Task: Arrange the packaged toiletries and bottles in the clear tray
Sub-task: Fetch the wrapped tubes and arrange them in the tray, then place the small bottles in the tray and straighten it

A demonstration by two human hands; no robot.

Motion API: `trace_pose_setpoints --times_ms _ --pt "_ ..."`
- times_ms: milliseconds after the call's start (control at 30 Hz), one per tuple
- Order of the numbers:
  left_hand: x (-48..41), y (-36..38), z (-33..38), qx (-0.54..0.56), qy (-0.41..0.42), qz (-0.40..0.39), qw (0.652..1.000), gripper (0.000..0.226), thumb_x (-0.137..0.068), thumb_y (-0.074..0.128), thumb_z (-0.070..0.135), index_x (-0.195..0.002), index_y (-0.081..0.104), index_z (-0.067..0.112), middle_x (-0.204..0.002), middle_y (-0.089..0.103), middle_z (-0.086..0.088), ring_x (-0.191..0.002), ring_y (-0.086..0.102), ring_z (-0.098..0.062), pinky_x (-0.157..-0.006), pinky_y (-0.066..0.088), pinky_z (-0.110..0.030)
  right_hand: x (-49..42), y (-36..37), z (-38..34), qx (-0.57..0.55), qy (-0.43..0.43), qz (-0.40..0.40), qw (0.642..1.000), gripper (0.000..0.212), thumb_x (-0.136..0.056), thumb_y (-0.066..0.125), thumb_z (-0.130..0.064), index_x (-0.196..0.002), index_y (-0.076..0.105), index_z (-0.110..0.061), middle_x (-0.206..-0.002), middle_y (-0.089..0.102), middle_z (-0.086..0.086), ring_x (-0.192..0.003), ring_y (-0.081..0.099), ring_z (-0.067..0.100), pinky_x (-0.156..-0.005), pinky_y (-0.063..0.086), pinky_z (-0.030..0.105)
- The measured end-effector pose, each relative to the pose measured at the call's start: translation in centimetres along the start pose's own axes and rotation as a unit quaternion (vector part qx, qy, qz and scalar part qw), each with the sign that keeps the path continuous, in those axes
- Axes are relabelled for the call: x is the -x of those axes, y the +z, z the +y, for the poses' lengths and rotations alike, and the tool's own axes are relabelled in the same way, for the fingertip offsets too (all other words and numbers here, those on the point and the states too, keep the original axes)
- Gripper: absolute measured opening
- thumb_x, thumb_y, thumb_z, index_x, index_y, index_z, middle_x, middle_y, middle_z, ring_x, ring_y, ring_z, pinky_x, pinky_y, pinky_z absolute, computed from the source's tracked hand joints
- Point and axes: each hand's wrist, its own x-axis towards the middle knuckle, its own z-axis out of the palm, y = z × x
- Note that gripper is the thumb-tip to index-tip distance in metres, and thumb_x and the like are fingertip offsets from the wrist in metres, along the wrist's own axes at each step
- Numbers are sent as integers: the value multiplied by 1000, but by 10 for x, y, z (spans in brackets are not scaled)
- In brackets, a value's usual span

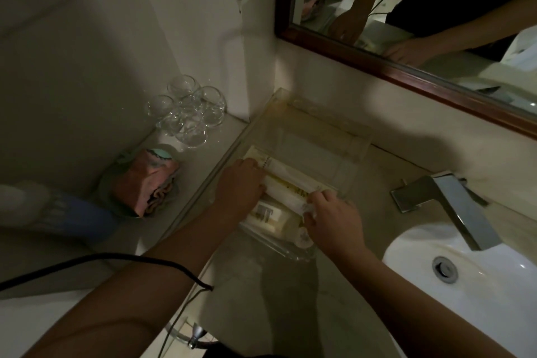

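Observation:
A clear tray [325, 128] lies on the counter against the wall below the mirror. Its near half holds long cream packets of toiletries [286, 180] laid side by side, and a small pale bottle [268, 212] lies at the near end. My left hand [239, 183] rests on the left ends of the packets with its fingers curled over them. My right hand [331, 216] pinches the right end of a middle packet. The far half of the tray shows only bare plastic.
Several upturned clear glasses [186, 113] stand on the ledge at left, with a folded pink cloth on a dish [148, 183] nearer. A metal faucet [447, 206] and white sink [470, 270] sit at right. A black cable [116, 261] crosses my left forearm.

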Motion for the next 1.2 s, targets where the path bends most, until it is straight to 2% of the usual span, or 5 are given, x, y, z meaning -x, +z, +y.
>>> trace_pose_setpoints --times_ms 300,433,600,867,1200 --pt "-4 15 -8 67 -54 26 996 17 -83 59 17 -96 69 12 -107 61 -8 -96 58 -27 -73 51 -39 -7 0 -1 1 44 11 999 19 -93 49 -34 -109 57 -27 -107 61 -5 -90 58 14 -83 44 31" --pt "-5 18 -12 164 -134 14 977 13 -87 48 26 -91 60 24 -103 58 4 -89 57 -17 -58 35 -22 -4 -1 -5 -1 69 22 997 19 -94 49 -36 -109 57 -27 -107 60 -5 -92 56 13 -83 42 30" --pt "1 1 -9 83 -34 37 995 20 -86 51 17 -97 66 9 -108 60 -10 -93 57 -29 -73 51 -37 11 -5 -9 -4 108 61 992 21 -91 54 -40 -108 58 -28 -110 60 -4 -99 55 16 -88 42 32" --pt "16 -12 34 100 92 1 991 31 -86 50 17 -114 61 16 -116 57 -7 -105 53 -26 -83 49 -38 79 -19 16 -41 199 116 972 25 -86 63 -34 -109 63 -24 -107 64 0 -95 59 16 -81 52 32" --pt "89 3 183 114 234 -5 965 34 -82 48 23 -110 64 15 -109 62 -10 -100 56 -30 -83 48 -39 222 -43 94 -12 274 175 946 37 -82 61 -37 -113 64 -18 -108 68 4 -95 61 24 -80 52 37"
